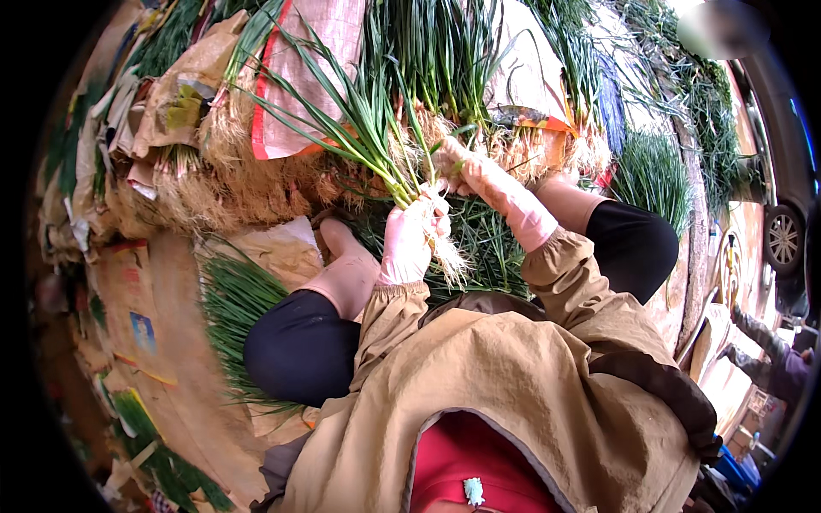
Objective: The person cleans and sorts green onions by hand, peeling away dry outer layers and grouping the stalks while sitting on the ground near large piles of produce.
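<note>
My left hand (414, 234), in a pale pink glove, is closed around a small bunch of rooted green alliums (378, 154), which look like green garlic. Their long leaves fan up and to the left, and pale roots (449, 256) hang below the fist. Just to the right, my right hand (458, 167), in a soiled glove, is beside the stalks of that bunch. Bits of green leaf show at its fingers, but blur hides whether they are gripped. Behind both hands stands a dense row of the same plants (430, 58), roots towards me.
Trimmed leaves (484, 243) lie between my legs. Woven sacks (308, 83) partly cover the row. Green leaf piles lie by my left knee (244, 308) and right knee (654, 173). At far right are a parked car (782, 192) and another person's sleeve (757, 327).
</note>
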Available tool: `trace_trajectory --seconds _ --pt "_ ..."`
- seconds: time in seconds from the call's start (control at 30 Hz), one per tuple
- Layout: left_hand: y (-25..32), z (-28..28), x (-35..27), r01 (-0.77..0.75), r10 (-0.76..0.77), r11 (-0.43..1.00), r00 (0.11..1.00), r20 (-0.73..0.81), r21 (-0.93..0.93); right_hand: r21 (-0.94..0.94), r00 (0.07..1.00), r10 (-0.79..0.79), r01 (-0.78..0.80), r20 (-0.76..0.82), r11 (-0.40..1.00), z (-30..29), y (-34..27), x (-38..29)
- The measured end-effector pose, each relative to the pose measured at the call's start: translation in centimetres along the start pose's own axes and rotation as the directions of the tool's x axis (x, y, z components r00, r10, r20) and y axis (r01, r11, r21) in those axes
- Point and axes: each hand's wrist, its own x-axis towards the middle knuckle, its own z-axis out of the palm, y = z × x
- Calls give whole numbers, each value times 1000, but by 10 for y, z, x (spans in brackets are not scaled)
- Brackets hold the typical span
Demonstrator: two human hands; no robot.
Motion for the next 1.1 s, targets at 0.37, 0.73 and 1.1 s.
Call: trace_trajectory --seconds 0.37,0.73,1.1 --pt "10 15 -13 109 -111 990 994 18 91 -840 998 34 -67 -58 539 -26 -2 14" --pt "-3 19 -6 177 -157 943 983 -91 284 -219 979 -149 177 140 960 18 -53 -44" --pt "1 6 7 -190 204 967 976 -71 168 -544 352 -589 229 -727 807 -281 -56 -228"
